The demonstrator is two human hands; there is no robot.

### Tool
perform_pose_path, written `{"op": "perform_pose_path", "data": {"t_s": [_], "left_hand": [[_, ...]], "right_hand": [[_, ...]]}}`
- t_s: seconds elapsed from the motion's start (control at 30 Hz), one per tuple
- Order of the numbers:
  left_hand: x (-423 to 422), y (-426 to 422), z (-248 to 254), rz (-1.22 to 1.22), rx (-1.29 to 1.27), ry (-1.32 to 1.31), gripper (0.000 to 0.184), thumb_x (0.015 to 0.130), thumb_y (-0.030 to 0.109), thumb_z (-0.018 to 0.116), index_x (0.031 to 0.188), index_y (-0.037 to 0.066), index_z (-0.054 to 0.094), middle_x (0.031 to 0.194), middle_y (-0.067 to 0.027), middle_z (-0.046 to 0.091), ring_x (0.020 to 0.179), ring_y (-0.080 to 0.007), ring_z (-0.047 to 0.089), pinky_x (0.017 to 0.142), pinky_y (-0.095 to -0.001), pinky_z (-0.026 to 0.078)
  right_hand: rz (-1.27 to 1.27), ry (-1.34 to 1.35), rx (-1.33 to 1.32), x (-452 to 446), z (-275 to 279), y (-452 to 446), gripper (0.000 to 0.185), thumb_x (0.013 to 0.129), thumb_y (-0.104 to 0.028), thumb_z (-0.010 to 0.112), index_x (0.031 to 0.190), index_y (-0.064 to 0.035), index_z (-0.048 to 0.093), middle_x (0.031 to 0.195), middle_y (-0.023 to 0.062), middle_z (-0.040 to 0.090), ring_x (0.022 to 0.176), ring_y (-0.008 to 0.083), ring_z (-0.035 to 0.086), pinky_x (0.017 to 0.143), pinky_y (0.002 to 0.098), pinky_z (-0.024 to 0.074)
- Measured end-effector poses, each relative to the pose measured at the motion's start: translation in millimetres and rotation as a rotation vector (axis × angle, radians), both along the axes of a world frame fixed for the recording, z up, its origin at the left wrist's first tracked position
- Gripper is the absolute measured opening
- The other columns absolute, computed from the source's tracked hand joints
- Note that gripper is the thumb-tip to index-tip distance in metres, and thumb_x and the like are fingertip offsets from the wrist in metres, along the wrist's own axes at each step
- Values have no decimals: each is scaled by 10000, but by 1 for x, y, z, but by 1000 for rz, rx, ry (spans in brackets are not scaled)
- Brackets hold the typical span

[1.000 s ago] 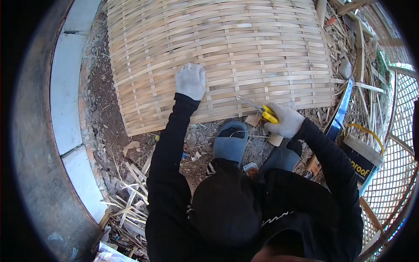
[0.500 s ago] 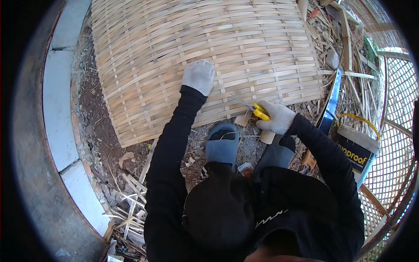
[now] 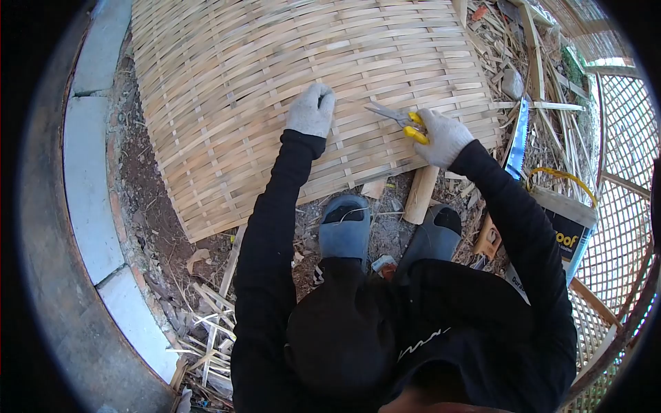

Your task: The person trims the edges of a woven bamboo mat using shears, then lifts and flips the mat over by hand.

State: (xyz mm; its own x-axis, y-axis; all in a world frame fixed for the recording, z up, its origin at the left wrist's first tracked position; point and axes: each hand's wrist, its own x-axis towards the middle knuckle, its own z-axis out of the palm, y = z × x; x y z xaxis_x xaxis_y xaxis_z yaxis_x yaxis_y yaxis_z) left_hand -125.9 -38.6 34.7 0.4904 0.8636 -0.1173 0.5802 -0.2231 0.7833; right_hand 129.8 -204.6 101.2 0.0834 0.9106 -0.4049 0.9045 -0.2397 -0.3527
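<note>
A large woven bamboo mat (image 3: 275,62) lies in front of me. My left hand (image 3: 311,111), in a pale work glove, is over the mat with its fingers curled closed; what they hold, if anything, is hidden. To the right, my gloved right hand (image 3: 444,136) grips yellow-handled scissors (image 3: 414,128) above the mat's near right part. The metal blades point left toward my left hand and stand slightly apart. A short piece of bamboo (image 3: 421,194) lies below the right hand, by the mat's near edge.
A blue-bladed handsaw (image 3: 518,141) lies on the right, beside a labelled bucket (image 3: 561,213) with a yellow handle. Bamboo scraps (image 3: 213,316) litter the ground at lower left. Pale blocks (image 3: 93,186) form a border left. Lattice fencing (image 3: 626,131) stands at far right.
My right hand has lifted the scissors up and away from the mat's near edge, and their blades now show apart. The left hand has turned slightly, still curled. The view has shifted a little.
</note>
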Motion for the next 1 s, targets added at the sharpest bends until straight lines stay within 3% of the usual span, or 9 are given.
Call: {"op": "perform_pose_path", "data": {"t_s": [0.1,0.2,0.3,0.57,0.9,1.0], "left_hand": [[8,3,-9,-31,-297,-284,191,1087,180,559,1129,12,638,1153,-119,739,975,-215,714,892,-362,571],[22,-7,1,63,-486,-559,138,1078,128,544,1074,-9,566,1087,-174,739,907,-224,742,803,-369,606],[29,-5,-6,106,-618,-667,117,1086,102,523,1077,-15,528,1075,-186,723,877,-227,729,809,-356,617],[29,-7,-15,123,-520,-608,97,1071,87,532,1032,0,542,966,-141,699,824,-191,709,783,-351,614],[34,-31,-18,50,-545,-635,108,1080,107,534,1036,9,541,946,-113,683,810,-186,701,776,-350,616],[36,-40,-32,143,-741,-761,108,1080,113,535,1039,13,542,956,-113,680,809,-189,697,785,-358,613]], "right_hand": [[14,-97,17,4,-8,8,497,859,-296,702,1232,5,571,1093,259,711,1016,438,715,892,524,576],[29,-170,14,2,-11,14,497,852,-293,720,1234,-10,575,1091,243,707,1016,429,713,885,524,576],[28,-239,9,0,-13,21,521,827,-270,755,1255,-32,576,1094,223,700,1017,429,704,884,525,570],[105,-393,34,-1,-3,33,432,856,-273,765,1199,-46,631,1090,189,726,1036,364,731,849,492,582],[115,-383,122,13,-18,23,491,830,-213,783,1260,-67,598,1083,191,706,1000,392,714,836,504,580],[119,-398,120,15,-19,23,453,852,-220,776,1246,-74,609,1080,178,708,999,377,716,829,495,577]]}}
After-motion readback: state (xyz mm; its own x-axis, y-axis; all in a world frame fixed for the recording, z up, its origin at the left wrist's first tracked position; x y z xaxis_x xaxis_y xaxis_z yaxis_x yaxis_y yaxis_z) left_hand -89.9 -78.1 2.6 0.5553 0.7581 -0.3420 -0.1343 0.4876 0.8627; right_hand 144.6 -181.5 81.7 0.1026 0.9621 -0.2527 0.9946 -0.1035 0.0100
